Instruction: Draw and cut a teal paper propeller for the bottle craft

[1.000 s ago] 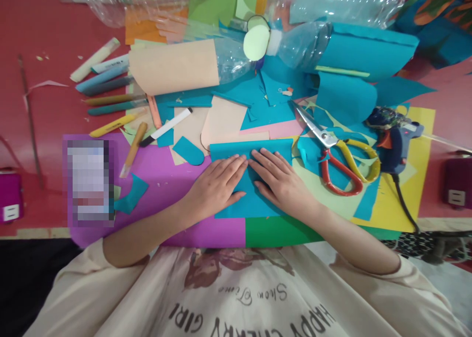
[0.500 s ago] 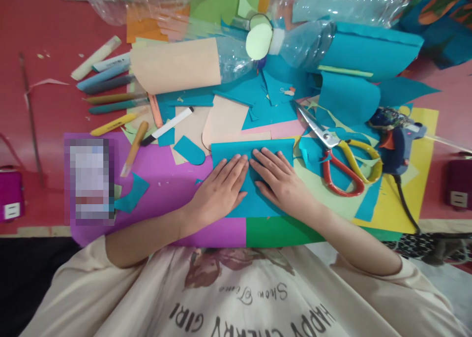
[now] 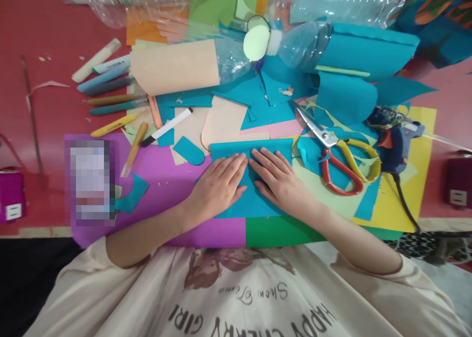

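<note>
Both hands lie flat, side by side, on a teal sheet of paper [image 3: 254, 201] that rests on purple [image 3: 165, 169] and green [image 3: 280, 231] sheets. My left hand [image 3: 217, 185] presses the sheet's left half with its fingers stretched out. My right hand [image 3: 279, 180] presses the right half, its fingers also out flat. The fingertips of both hands reach almost to the sheet's far edge. Neither hand holds anything.
Red-and-yellow scissors [image 3: 341, 157] lie just right of my right hand, and a blue glue gun [image 3: 394, 140] lies beyond them. Markers and pens [image 3: 110, 98] lie at the far left. Clear plastic bottles [image 3: 306, 39], a beige paper roll [image 3: 175, 66] and teal scraps crowd the back.
</note>
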A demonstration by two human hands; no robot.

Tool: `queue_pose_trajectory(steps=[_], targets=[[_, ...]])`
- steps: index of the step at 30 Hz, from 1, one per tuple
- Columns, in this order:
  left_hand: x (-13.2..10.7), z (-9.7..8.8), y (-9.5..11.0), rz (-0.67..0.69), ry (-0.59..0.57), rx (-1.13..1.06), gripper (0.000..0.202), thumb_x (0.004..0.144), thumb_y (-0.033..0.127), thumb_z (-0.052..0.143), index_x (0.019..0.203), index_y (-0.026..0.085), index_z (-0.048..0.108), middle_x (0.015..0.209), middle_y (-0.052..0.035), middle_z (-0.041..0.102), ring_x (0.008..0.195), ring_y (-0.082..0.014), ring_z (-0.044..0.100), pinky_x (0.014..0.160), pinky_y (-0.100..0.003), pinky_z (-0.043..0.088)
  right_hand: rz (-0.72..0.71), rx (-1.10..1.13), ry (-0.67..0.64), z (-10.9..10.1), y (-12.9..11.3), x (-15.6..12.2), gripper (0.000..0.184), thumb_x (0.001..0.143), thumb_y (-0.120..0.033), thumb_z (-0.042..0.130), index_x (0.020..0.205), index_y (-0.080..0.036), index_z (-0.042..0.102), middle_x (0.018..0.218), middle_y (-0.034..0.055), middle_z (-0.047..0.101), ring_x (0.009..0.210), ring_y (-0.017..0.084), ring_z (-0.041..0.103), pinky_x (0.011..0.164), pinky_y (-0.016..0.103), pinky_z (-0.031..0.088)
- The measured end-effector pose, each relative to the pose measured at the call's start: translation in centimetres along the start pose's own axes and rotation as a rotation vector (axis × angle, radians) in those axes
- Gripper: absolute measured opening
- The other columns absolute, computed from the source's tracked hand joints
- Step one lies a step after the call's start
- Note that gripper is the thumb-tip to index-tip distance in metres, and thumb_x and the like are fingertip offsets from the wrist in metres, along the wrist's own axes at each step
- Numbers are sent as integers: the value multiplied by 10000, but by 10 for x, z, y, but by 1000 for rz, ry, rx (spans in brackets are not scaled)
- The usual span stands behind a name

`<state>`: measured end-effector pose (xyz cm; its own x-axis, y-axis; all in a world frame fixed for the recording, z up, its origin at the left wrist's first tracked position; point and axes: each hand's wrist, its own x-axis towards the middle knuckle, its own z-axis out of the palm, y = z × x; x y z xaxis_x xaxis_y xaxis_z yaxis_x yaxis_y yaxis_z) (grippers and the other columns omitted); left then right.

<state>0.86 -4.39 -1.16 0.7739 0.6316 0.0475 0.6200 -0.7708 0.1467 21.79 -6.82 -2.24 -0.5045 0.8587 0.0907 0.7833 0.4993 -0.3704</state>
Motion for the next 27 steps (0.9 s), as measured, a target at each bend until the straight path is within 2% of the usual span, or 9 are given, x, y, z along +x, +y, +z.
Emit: queue_pose_trajectory(steps=[5,10,14,19,22,27], targets=[[11,-3,1,-19,26,65,417,984,204,348,1317,30,529,1386,-190,564,1165,-268,594,967,-384,446,-21,-80,42,-3,-4,3,395,977,-239,395,1295,-100,585,1409,168,559,1311,280,519,1084,488,418],[23,-8,7,-61,-76,90,353,968,175,340,1181,78,604,1482,-190,453,1075,-284,594,811,-415,476,7,-108,7,-10,-7,12,318,963,-224,419,1191,-151,628,1408,151,565,1196,300,571,967,487,456],[26,-10,8,-68,-101,96,319,960,159,349,1136,108,610,1504,-165,430,1044,-278,589,782,-422,474,33,-150,-15,-11,-9,18,253,955,-191,406,1059,-183,637,1437,108,544,1101,307,577,898,494,449],[26,-8,6,-30,-17,204,252,956,184,379,1026,131,615,1442,-161,516,933,-269,604,695,-405,475,8,-236,42,-8,-8,21,180,936,-164,426,933,-187,605,1417,86,568,1018,292,569,839,454,443],[27,-7,5,-26,11,223,223,947,176,396,995,142,611,1423,-158,538,906,-263,604,673,-398,474,19,-256,57,-7,-7,22,174,922,-133,427,901,-200,586,1388,67,597,970,282,565,815,440,436],[27,-6,5,-31,-24,196,223,943,160,395,1000,142,610,1442,-167,514,953,-271,597,697,-405,481,18,-272,66,-7,-6,23,166,911,-106,434,889,-207,564,1404,58,582,944,276,553,799,429,425]])
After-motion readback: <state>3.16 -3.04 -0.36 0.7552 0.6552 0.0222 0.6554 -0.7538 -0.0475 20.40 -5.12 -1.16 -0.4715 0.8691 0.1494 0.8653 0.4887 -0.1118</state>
